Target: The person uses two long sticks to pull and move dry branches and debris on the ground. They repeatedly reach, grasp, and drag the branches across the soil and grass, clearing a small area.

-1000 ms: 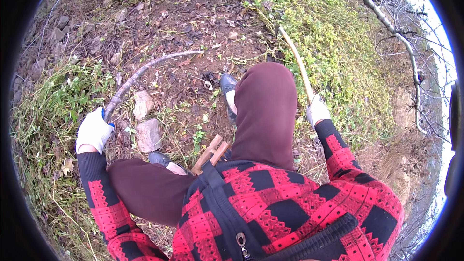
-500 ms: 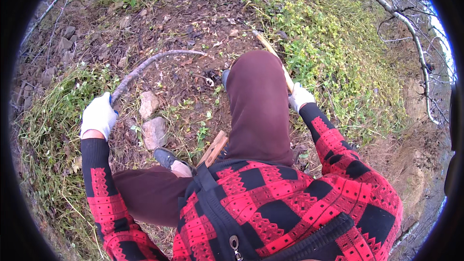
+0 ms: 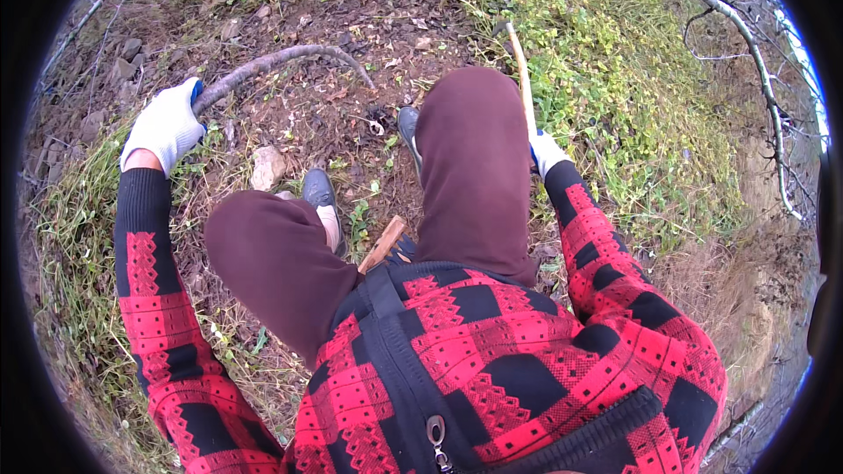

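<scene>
My left hand [image 3: 165,128], in a white glove with blue on the palm side, is closed round the thick end of a curved bare branch [image 3: 272,61]. The branch arches away to the right, its thin tip bending down close to the soil. My right hand [image 3: 546,153], gloved the same way, grips a tool with a long pale wooden handle [image 3: 524,79] beside my right knee. At the handle's far end is a small dark head [image 3: 501,27] pointing left; its exact kind is unclear. The fingers of my right hand are partly hidden by the knee.
Brown soil [image 3: 325,17] with dead leaves lies ahead, with green weeds [image 3: 606,61] to the right. A pale stone [image 3: 268,168] sits by my left shoe [image 3: 320,188]. A wooden piece [image 3: 384,243] shows at my waist. Bare branches [image 3: 746,44] hang at the upper right.
My left hand has lifted forward and left with the branch. The tool in my right hand has swung more upright, bringing its dark head into view. My left knee and foot have moved forward.
</scene>
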`<state>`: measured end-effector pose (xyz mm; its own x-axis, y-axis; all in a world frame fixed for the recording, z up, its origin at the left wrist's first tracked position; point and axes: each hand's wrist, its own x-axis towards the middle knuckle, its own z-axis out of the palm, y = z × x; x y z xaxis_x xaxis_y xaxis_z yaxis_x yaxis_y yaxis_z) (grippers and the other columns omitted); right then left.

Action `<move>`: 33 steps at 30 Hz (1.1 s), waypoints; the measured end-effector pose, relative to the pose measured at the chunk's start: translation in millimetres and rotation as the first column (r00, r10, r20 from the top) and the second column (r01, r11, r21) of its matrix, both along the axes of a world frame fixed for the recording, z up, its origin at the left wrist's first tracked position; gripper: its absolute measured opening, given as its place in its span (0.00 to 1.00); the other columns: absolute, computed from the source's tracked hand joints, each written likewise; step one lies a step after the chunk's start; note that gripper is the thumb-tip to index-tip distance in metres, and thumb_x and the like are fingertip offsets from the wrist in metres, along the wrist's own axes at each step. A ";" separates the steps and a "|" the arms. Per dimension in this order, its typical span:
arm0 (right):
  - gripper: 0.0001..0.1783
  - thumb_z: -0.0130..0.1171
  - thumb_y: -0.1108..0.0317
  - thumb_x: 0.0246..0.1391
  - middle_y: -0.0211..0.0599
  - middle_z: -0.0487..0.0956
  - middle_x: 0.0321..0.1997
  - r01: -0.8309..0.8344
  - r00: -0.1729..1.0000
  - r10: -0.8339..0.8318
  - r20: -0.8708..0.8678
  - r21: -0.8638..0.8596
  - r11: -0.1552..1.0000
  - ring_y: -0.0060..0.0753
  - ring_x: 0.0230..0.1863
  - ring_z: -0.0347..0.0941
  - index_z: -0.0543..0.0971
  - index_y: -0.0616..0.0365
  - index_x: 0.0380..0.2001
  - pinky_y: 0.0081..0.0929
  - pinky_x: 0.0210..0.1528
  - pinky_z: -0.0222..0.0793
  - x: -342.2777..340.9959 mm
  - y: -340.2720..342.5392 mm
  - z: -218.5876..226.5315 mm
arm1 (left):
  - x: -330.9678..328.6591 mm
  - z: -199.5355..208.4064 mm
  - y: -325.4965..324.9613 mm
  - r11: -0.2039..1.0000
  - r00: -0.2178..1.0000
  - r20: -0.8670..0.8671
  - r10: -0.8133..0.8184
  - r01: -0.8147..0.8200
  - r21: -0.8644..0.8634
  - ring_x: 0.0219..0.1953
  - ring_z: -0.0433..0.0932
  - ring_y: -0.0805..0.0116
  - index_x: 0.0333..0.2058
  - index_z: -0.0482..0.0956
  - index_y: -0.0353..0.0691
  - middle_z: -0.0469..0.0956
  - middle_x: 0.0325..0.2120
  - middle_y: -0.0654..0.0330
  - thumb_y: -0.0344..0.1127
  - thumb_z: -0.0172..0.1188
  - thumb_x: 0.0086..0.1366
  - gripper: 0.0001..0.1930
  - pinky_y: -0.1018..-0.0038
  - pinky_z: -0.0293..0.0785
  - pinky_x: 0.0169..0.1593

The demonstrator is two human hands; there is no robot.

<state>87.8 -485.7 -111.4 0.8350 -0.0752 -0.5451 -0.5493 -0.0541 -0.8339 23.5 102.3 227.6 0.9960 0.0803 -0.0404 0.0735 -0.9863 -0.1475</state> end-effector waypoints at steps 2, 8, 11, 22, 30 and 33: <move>0.16 0.61 0.57 0.63 0.32 0.76 0.24 -0.010 0.994 0.014 0.111 -0.037 0.999 0.29 0.18 0.68 0.76 0.59 0.40 0.32 0.20 0.66 6.6 -25.4 10.3 | 9.3 0.4 -4.0 0.998 0.996 0.082 -0.044 0.040 0.058 0.48 0.80 0.42 0.50 0.76 0.40 0.82 0.43 0.45 0.32 0.61 0.58 0.19 0.55 0.76 0.51; 0.14 0.64 0.59 0.63 0.27 0.70 0.20 0.012 0.963 0.021 0.270 -0.121 0.993 0.23 0.14 0.63 0.74 0.55 0.42 0.28 0.17 0.64 14.6 -39.6 54.0 | 40.9 -19.7 -36.0 0.991 0.985 0.154 -0.083 0.065 0.113 0.49 0.81 0.47 0.61 0.73 0.45 0.82 0.47 0.49 0.36 0.62 0.63 0.26 0.57 0.76 0.53; 0.15 0.67 0.61 0.60 0.26 0.68 0.21 0.035 0.968 -0.018 0.249 -0.062 0.997 0.22 0.13 0.62 0.70 0.51 0.40 0.26 0.15 0.64 38.2 -21.3 63.6 | 51.1 -28.1 -62.4 0.970 0.954 0.201 -0.224 0.197 0.144 0.41 0.82 0.51 0.57 0.75 0.44 0.82 0.37 0.52 0.34 0.57 0.64 0.21 0.58 0.78 0.45; 0.19 0.71 0.58 0.54 0.33 0.77 0.22 -0.015 0.959 0.204 0.194 -0.687 0.726 0.28 0.17 0.73 0.75 0.59 0.36 0.31 0.17 0.69 305.6 14.3 77.5 | 127.6 -52.0 -98.3 0.946 0.940 0.114 -0.322 0.318 0.056 0.29 0.81 0.57 0.49 0.80 0.37 0.78 0.27 0.56 0.28 0.54 0.64 0.15 0.63 0.76 0.32; 0.26 0.65 0.52 0.54 0.51 0.84 0.43 -0.272 0.944 0.273 -0.184 -0.903 0.332 0.50 0.43 0.84 0.78 0.60 0.48 0.42 0.46 0.79 399.7 12.0 36.4 | 152.1 -27.4 -103.6 0.976 0.981 -0.047 -0.187 0.191 0.105 0.29 0.81 0.58 0.52 0.77 0.44 0.77 0.28 0.57 0.30 0.59 0.61 0.18 0.63 0.76 0.34; 0.22 0.60 0.55 0.57 0.57 0.82 0.50 -0.253 0.942 0.252 -0.221 -0.962 0.106 0.55 0.53 0.80 0.77 0.59 0.48 0.45 0.55 0.76 365.5 -21.1 33.2 | 153.9 -29.0 -97.7 0.968 0.977 -0.042 -0.208 0.211 0.134 0.29 0.80 0.58 0.52 0.77 0.44 0.76 0.28 0.57 0.29 0.59 0.61 0.19 0.63 0.75 0.33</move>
<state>453.3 -506.8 -78.2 0.9252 -0.3218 -0.2011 -0.3211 -0.9463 0.0367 177.4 4.6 198.6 0.9898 -0.1233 -0.0707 -0.1384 -0.9495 -0.2814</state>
